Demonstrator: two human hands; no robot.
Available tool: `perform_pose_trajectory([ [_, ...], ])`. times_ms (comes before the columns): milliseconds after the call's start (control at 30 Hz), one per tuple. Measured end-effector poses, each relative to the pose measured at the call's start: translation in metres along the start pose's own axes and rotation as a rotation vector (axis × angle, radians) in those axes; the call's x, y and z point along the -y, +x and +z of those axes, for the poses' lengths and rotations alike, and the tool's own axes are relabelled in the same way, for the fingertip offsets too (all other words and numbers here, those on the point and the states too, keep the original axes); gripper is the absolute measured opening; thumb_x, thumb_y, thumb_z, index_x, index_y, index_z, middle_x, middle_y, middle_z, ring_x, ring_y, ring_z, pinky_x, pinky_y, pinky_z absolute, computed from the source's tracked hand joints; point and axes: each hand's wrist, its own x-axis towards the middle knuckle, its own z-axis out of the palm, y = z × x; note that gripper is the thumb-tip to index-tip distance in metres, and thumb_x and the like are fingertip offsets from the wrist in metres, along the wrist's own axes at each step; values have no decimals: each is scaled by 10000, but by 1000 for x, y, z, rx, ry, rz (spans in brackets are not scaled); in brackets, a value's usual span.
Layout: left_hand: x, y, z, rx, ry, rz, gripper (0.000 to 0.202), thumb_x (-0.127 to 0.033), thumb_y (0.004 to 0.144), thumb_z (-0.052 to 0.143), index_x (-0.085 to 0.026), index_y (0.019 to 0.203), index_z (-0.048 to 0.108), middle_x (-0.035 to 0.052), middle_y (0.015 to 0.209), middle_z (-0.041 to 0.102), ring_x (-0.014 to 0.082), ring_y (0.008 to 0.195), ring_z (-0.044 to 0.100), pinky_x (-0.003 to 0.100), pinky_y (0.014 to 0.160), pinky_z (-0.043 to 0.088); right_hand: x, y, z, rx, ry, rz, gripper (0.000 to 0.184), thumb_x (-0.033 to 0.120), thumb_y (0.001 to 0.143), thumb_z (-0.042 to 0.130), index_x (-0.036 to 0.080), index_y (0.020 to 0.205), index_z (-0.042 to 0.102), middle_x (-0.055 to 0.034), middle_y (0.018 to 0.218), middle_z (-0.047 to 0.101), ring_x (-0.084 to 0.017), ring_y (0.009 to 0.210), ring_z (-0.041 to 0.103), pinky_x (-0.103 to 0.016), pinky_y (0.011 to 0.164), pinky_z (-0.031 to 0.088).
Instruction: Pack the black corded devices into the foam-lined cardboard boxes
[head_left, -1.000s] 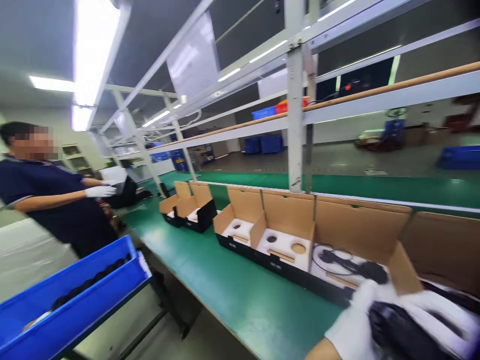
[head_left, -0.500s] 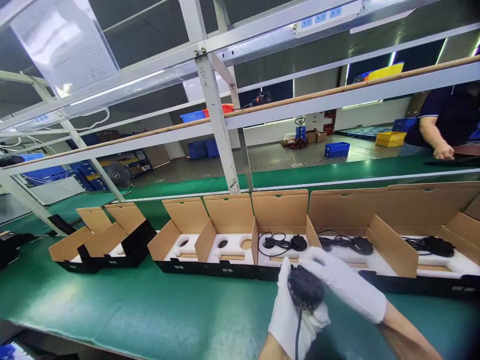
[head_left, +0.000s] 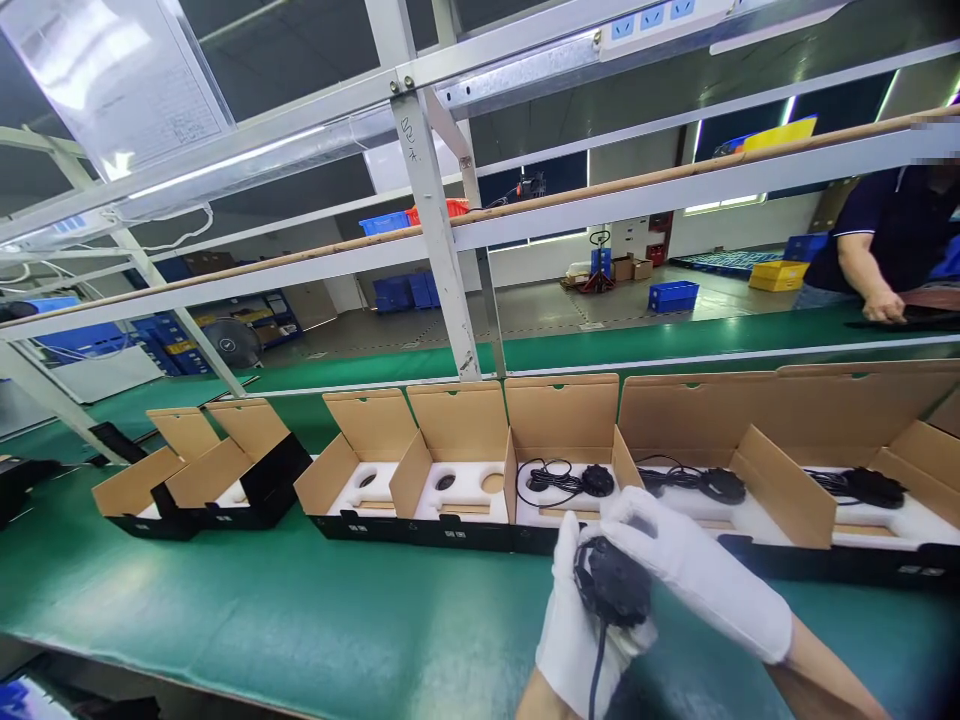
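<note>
My white-gloved left hand [head_left: 559, 640] is wrapped round a black puck-shaped device [head_left: 616, 582] with a ridged rim, held above the green table. Its black cable [head_left: 597, 670] hangs down past my left palm. From the right, my gloved right hand [head_left: 660, 535] grips the device's upper edge with bent fingers; some fingertips are hidden. Just beyond my hands stands an open carton [head_left: 562, 410] with white foam, where a similar black device [head_left: 598, 480] lies with its coiled cable [head_left: 555, 482].
More open cartons line the green table [head_left: 300, 620]. Two to the right hold corded devices [head_left: 722, 486]; two left of centre show foam with round recesses [head_left: 445, 482]. Another pair of cartons [head_left: 232, 470] stands farther left. A rack post [head_left: 450, 270] rises behind. Across the way, a person's hand [head_left: 885, 305] rests low.
The device has tilted slightly in my hands, and my right hand has shifted a little along its edge. The view has moved slightly. The cartons stay put.
</note>
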Motion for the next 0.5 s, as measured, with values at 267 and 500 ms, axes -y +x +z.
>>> perform_pose_trajectory([
  [267,-3,-3,1,-23,-60,10,525,-649,836,714,-141,948,654,29,737,662,118,543,613,192,452,478,0,-2,0,-26,74,-80,350,552,969,516,234,864,619,-14,942,653,-213,948,612,-341,896,476],
  [500,-6,-1,10,-16,-207,44,462,-596,885,688,-137,924,651,61,854,689,109,677,643,161,539,495,-6,-5,-5,-113,106,-73,422,622,946,510,252,1078,662,-52,1163,668,-259,1142,593,-397,1058,437],
])
